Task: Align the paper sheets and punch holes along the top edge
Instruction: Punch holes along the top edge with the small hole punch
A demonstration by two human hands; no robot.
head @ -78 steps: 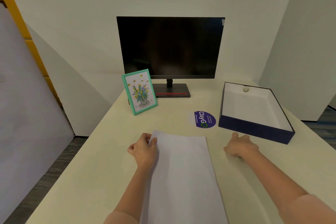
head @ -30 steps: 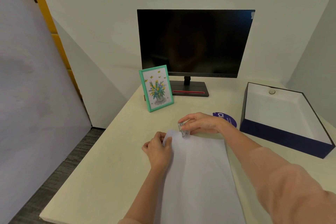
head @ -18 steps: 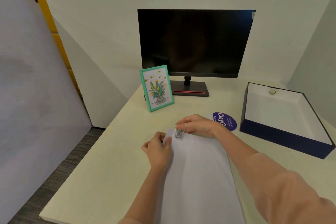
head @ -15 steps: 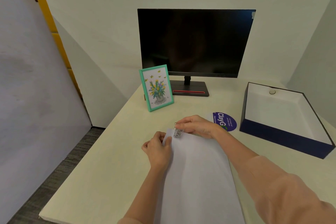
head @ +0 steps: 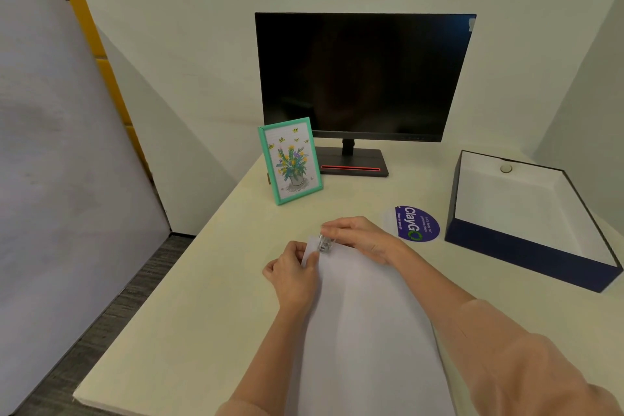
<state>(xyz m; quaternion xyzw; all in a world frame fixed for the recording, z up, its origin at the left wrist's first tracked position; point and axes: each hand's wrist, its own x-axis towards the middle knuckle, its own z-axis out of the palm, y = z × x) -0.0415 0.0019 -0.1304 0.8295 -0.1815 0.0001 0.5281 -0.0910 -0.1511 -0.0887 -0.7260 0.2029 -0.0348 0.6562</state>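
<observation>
A stack of white paper sheets point(head: 364, 324) lies lengthwise on the cream desk point(head: 209, 297), its top edge pointing away from me. My left hand point(head: 292, 275) pinches the top left corner of the sheets. My right hand point(head: 361, 237) holds a small clear hole punch point(head: 325, 242) set on the top edge, close to the left corner and just beside my left thumb. The far right part of the top edge is hidden under my right hand.
A teal picture frame point(head: 290, 160) with flowers and a dark monitor point(head: 364, 78) stand at the back. A round purple sticker point(head: 417, 223) sits right of my hands. An open navy box point(head: 526, 257) with a white inside stands at the right.
My right hand left the desk near the box, came to the paper's top edge with the punch and slid it left toward the corner. My left hand stayed on the corner.
</observation>
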